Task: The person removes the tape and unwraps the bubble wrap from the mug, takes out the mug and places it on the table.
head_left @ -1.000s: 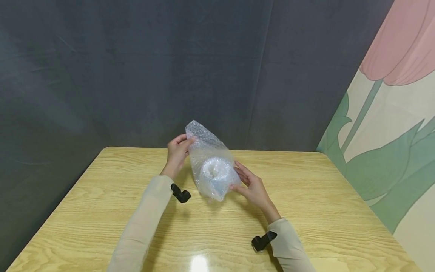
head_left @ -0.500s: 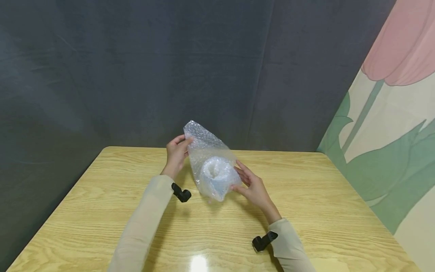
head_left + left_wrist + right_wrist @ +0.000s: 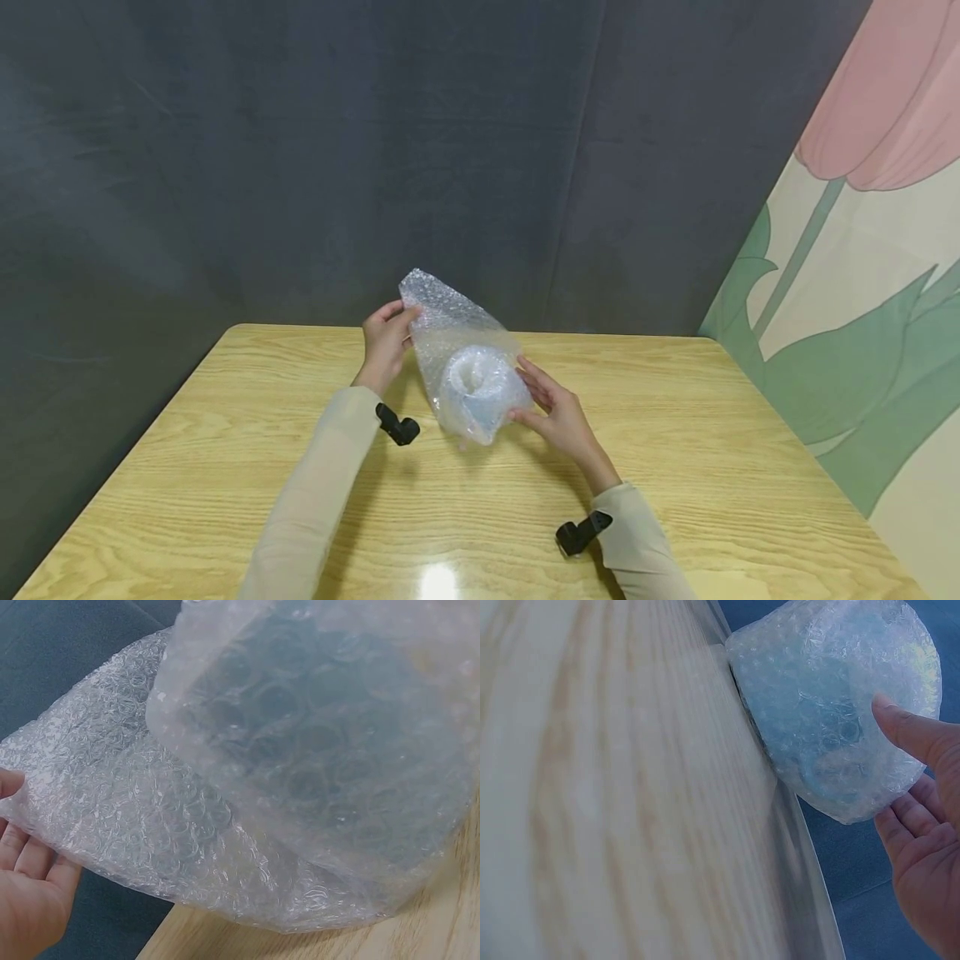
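My left hand (image 3: 385,340) pinches the loose flap of bubble wrap (image 3: 444,307) between thumb and fingers, holding it up past the table's far edge. My right hand (image 3: 558,412) holds the bubble-wrapped bundle (image 3: 487,387), thumb on its front, fingers spread along its side. It sits near the middle of the far edge of the wood-grain table (image 3: 225,467), between the two far corners. Something pale blue shows through the plastic; I can't tell its shape.
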### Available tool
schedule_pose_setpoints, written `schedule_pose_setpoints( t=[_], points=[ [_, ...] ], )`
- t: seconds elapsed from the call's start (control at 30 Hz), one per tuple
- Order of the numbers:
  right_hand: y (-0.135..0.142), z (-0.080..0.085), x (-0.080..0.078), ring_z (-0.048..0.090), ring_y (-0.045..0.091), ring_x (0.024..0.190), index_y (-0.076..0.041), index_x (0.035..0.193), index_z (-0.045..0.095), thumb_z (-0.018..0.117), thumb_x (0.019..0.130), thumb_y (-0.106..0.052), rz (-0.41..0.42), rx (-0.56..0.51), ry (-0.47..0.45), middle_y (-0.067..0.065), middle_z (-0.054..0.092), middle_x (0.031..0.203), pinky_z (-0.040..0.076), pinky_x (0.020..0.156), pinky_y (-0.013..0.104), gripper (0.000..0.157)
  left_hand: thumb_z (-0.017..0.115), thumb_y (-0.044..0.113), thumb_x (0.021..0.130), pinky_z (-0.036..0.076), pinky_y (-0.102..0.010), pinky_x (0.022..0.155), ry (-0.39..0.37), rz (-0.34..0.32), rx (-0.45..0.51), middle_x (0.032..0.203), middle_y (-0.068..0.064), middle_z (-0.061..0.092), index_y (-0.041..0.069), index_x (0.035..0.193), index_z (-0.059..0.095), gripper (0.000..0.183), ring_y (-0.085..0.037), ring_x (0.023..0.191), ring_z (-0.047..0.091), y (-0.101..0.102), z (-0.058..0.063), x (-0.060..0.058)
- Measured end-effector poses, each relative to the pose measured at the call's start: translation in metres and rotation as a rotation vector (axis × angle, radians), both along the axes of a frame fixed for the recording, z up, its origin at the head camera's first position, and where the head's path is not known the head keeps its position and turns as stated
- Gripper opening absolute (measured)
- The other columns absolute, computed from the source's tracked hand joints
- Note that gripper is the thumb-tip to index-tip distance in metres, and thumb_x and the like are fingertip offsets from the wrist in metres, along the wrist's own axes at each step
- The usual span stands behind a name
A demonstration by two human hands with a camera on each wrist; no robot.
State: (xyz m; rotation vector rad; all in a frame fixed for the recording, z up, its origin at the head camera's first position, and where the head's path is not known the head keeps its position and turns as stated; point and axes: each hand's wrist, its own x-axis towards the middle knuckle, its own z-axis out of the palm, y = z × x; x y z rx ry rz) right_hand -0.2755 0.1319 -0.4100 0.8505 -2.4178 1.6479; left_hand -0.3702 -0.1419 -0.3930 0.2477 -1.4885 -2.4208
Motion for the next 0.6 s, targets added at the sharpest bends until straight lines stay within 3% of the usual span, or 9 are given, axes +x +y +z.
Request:
schedule_pose_setpoints(
  t=[0.4,0.6],
  points=[
    [-0.0016,-0.0013,-0.0007,0.047,0.034,0.128,0.003,0.145,0.039,0.073,0.081,0.007,0.005,0.005,0.007,0.023,0.046,0.141,0.039,0.102,0.037,0.073,0.076,0.006,0.083,0.050,-0.021,0.050,-0.028,0.011,0.023,0.075,0.001,0.063,0.007,0.096,0.063,0.018,-0.008,0.061,0.060,-0.0048,-0.0046,0.0007],
    [-0.0019,-0.0004,0.0002,0.046,0.034,0.128,0.004,0.144,0.041,0.073,0.081,0.008,0.002,0.007,0.003,0.023,0.045,0.142,0.039,0.103,0.037,0.071,0.067,-0.001,0.084,0.050,-0.021,0.053,-0.030,0.009,0.000,0.078,-0.001,0.061,0.004,0.097,0.062,0.015,-0.009,0.062,0.058,-0.0050,-0.0071,-0.0002]
  ],
)
